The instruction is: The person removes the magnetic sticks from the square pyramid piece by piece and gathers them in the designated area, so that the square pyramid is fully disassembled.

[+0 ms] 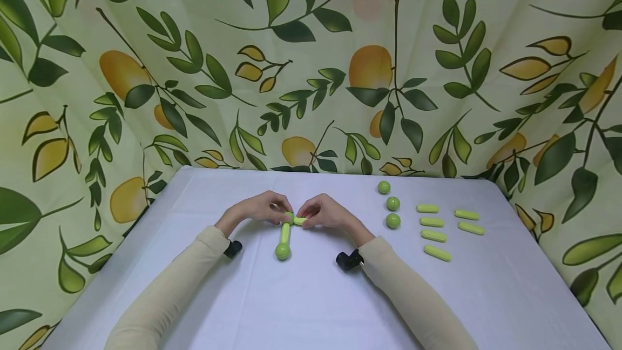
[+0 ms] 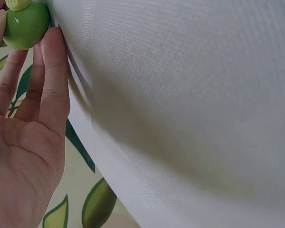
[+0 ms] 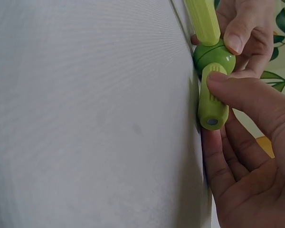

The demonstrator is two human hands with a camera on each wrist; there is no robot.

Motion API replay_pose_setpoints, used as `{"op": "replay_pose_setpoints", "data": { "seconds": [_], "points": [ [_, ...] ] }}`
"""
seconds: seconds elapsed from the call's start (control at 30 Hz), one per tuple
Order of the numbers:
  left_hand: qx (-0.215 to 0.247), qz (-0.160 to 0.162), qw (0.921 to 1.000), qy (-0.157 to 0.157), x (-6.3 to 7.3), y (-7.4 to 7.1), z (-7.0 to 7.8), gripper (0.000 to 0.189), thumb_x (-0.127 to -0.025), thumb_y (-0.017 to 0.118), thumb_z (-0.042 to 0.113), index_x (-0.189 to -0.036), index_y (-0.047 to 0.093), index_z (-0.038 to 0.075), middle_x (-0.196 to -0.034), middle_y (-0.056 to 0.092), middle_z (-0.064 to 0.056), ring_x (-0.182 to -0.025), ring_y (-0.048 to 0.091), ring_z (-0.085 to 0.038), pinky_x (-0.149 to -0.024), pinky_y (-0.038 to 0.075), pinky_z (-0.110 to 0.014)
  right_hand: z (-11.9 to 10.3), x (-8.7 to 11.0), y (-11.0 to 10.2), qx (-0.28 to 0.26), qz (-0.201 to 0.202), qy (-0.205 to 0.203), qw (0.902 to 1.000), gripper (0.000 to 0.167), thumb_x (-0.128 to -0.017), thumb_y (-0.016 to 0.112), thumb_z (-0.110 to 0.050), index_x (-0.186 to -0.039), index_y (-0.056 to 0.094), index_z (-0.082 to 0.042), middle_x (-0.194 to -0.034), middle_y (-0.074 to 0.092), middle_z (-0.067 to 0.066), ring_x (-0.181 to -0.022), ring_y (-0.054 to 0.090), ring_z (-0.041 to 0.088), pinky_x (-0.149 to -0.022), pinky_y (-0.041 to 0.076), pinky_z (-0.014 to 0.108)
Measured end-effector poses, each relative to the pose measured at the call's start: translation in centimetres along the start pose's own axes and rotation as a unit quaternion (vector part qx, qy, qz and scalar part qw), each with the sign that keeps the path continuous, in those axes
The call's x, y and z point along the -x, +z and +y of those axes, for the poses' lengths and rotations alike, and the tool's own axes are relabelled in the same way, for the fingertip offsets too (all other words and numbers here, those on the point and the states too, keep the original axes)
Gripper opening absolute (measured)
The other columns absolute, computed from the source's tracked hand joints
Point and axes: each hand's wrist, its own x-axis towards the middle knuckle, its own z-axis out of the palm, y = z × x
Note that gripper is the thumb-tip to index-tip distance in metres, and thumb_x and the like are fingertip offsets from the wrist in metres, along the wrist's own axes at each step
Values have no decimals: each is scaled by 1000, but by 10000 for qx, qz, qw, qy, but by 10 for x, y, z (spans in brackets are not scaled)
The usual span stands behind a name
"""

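Note:
With thumb and fingers, my left hand [image 1: 262,208] grips a green ball [image 2: 28,27]. A light green stick [image 1: 285,234] runs from that ball toward the near side, with another green ball [image 1: 283,251] at its near end. My right hand [image 1: 331,214] pinches a second light green stick [image 3: 213,107] between thumb and fingers. One end of this stick meets the left-held ball, pointing right from it. A small grey metal disc shows in its free end in the right wrist view. Both hands are close over the white-covered table [image 1: 301,301].
Three green balls [image 1: 393,221] stand in a column right of my right hand. Beyond them lie several light green sticks [image 1: 437,253] in two columns. A leaf-and-fruit patterned curtain [image 1: 311,107] surrounds the table's back and sides. Each wrist wears a small black camera [image 1: 349,261].

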Motion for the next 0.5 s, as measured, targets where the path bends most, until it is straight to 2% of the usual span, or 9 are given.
{"op": "replay_pose_setpoints", "data": {
  "seconds": [0.2, 0.4, 0.5],
  "points": [
    [18, -37, 10000, 35, 0, -1, 1, 15, -96, 74, 13, -108, 72, 5, -103, 70, -3, -85, 64, -17, -73, 57, -31, -1, 0, -1, -43, -85, 48, 9999, 19, -84, 79, 8, -101, 77, 1, -90, 73, 6, -77, 62, 13, -69, 52, 23],
    [-14, -28, 10000, 46, 0, -1, 0, 14, -96, 73, 13, -108, 72, 5, -106, 68, -3, -90, 66, -19, -76, 58, -33, -5, 1, -3, -42, -358, -25, 9993, 19, -85, 77, 9, -102, 76, 3, -93, 73, 11, -77, 61, 12, -69, 51, 23],
    [-18, 20, 10000, 60, 0, -2, 0, 14, -96, 73, 13, -108, 72, 5, -106, 67, -4, -92, 66, -20, -77, 58, -34, -6, 2, -6, -8, -318, -82, 9995, 19, -85, 77, 8, -103, 76, 2, -93, 73, 9, -78, 62, 12, -69, 52, 24]
  ]
}}
